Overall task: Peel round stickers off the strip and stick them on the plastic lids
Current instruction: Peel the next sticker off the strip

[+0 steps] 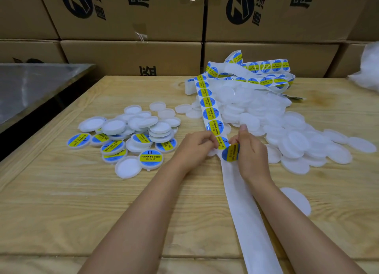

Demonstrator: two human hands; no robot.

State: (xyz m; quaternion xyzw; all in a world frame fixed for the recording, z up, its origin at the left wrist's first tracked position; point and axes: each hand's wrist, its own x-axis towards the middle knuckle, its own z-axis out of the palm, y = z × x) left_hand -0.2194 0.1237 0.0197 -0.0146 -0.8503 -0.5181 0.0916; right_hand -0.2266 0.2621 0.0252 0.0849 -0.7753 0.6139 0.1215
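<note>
Far left: a grey metal surface [30,85] adjoins the wooden tabletop [61,191]. Stacked cardboard boxes [131,54] close off the rear.

Left-centre of the tabletop: a pile of labelled lids [151,157]. Some show blue-and-yellow stickers face up, others show a plain white face, and several are stacked.

Centre: the left hand [194,148] has its fingers curled. Its grip pinches the sticker strip [211,113] at the strip's left edge, level with the lowest sticker on it. The strip runs from a loose tangle at the rear, across the lids, down to the hands. Below the hands, the bare backing [246,212] runs between the forearms to the near edge of the tabletop.

Just right of the strip: the right hand [253,150], thumb pointing up. Its grip pinches a peeled sticker [230,153], which is lifted and curved. Whether its upper edge is attached to the strip cannot be told.

Right: a wide heap of unlabelled lids [297,134], white and overlapping, partly under the strip. A single lid [297,200] lies apart beside the right forearm. Far right rear: a plastic bag [369,68], blurred.
</note>
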